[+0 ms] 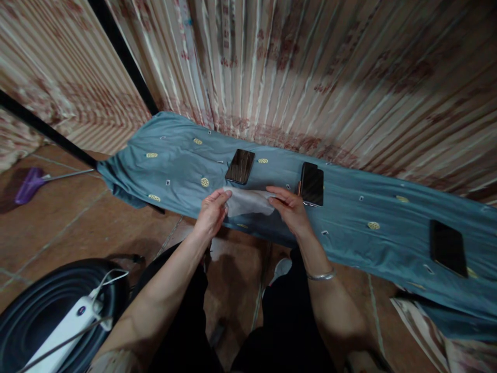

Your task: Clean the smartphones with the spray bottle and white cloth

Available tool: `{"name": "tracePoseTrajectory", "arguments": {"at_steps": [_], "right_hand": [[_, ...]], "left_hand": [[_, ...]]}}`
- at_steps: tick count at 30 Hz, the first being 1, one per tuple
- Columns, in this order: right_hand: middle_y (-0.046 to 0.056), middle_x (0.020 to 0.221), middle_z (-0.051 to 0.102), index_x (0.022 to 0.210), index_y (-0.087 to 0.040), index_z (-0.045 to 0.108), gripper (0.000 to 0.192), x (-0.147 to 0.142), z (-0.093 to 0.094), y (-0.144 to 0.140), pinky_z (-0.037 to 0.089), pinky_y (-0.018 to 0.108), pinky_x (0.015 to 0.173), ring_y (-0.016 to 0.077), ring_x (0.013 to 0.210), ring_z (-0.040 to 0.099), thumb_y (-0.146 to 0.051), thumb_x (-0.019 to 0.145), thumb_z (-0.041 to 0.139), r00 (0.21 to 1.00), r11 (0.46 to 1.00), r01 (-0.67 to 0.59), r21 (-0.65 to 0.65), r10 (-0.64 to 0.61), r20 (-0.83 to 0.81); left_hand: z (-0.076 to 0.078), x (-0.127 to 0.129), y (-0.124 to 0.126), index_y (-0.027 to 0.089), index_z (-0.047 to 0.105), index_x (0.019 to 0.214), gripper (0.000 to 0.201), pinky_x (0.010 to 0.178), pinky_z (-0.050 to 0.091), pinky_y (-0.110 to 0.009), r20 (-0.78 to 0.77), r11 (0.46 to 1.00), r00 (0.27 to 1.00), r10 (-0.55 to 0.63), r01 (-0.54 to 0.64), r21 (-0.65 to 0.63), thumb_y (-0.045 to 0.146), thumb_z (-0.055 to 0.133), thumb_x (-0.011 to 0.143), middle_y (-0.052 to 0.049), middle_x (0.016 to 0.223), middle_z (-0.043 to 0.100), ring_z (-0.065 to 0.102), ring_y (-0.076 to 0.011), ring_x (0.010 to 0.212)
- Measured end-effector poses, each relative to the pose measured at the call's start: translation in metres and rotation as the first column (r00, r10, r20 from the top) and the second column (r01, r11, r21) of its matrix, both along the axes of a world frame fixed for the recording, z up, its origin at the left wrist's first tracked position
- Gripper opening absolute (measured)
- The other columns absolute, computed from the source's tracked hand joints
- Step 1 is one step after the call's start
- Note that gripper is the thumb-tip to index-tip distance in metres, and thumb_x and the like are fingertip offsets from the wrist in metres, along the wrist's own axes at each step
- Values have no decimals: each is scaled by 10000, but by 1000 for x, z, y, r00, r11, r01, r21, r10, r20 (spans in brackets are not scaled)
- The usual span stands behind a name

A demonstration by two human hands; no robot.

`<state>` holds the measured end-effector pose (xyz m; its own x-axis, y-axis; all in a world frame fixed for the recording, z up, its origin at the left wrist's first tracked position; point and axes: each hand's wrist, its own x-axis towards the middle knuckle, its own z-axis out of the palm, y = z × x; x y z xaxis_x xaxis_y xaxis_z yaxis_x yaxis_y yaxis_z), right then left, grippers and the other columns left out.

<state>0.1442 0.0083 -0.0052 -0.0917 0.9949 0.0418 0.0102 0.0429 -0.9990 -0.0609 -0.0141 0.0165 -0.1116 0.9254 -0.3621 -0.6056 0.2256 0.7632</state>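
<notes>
A thin whitish translucent sheet (249, 202), which could be a wipe or a piece of plastic, is stretched between my two hands. My left hand (212, 211) pinches its left end, thumb on top. At the opposite end, my right hand (288, 206) pinches the sheet between thumb and fingers. Just beyond it lies a dark smartphone (240, 166) on the blue cloth (182, 171). Close to my right hand, a stack of dark phones (312, 185) rests on the cloth, with an orange-brown edge showing at its left.
Another dark phone (448, 247) lies farther right on the cloth. Behind hangs a patterned curtain (248, 67). Black poles (124, 57) stand at the left. On the floor are a purple broom head (31, 185), a coiled black hose (39, 290) and a white power strip (62, 331).
</notes>
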Motion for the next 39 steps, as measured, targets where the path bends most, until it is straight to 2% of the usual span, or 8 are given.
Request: {"name": "tracePoseTrajectory", "arguments": {"at_steps": [10, 15, 19, 22, 26, 31, 35, 39], "right_hand": [[-16, 815, 749, 974, -270, 770, 283, 3, -2, 2, 508, 295, 711, 168, 744, 653, -366, 709, 747, 995, 995, 58, 80, -64, 73], [-15, 934, 778, 941, -298, 779, 278, 5, 1, 3, 538, 334, 795, 194, 848, 681, -364, 671, 782, 998, 997, 60, 43, -60, 5], [-9, 929, 770, 949, -290, 778, 299, 6, 1, 4, 530, 361, 827, 194, 845, 680, -361, 659, 788, 998, 998, 60, 18, -59, -19], [-9, 884, 759, 967, -276, 774, 323, 7, 1, 5, 523, 357, 814, 186, 810, 664, -350, 653, 788, 998, 997, 65, 28, -66, 4], [-3, 937, 765, 1036, -273, 765, 377, 9, -1, 6, 529, 353, 820, 196, 846, 674, -327, 662, 779, 999, 998, 14, 54, -16, 33], [-7, 983, 780, 989, -301, 783, 237, 10, -1, 3, 518, 415, 927, 230, 914, 694, -337, 779, 680, 954, 978, 68, 198, -121, 274], [-1, 1032, 774, 941, -317, 789, 197, 9, 1, 0, 480, 434, 1024, 245, 1031, 685, -332, 850, 615, 910, 957, 56, 284, -166, 379], [16, 1269, 688, 873, -292, 784, 141, 8, 3, 0, 404, 450, 1118, 251, 1188, 613, -314, 831, 652, 909, 920, 116, 373, -250, 334]], "left_hand": [[7, -7, 3, 140, 659, 774, 218, 576, 521, -202, 10, 1000, 1000, -5, 5, -11, 40, 763, 611, 17, 652, 688, 635, -92, 565], [5, -8, 4, 240, 683, 1093, 570, 600, 495, -182, -57, 993, 998, 39, -33, 112, 52, 778, 563, 80, 642, 650, 610, -70, 558], [-2, -10, 6, 202, 760, 927, 410, 568, 436, -174, -236, 985, 970, 64, -24, 170, 101, 802, 531, 70, 591, 603, 521, -47, 527], [-6, -12, 8, 192, 780, 835, 317, 541, 403, -189, -391, 982, 916, 91, -18, 186, 128, 818, 527, 67, 536, 545, 462, -62, 517], [-8, -16, 11, 204, 796, 818, 281, 606, 435, -195, -545, 971, 827, 139, -5, 240, 121, 805, 550, 23, 706, 657, 527, -95, 634], [-12, -21, 11, 231, 814, 835, 219, 644, 451, -219, -708, 937, 686, 170, 110, 332, 159, 777, 631, 0, 772, 646, 532, -125, 678], [-13, -24, 11, 244, 815, 816, 148, 756, 471, -266, -778, 913, 603, 175, 197, 358, 199, 735, 700, -22, 791, 639, 554, -164, 757], [-11, -25, 13, 228, 792, 728, 67, 964, 430, -332, -809, 908, 534, 243, 167, 384, 217, 759, 670, -43, 904, 649, 581, -214, 957]]}}
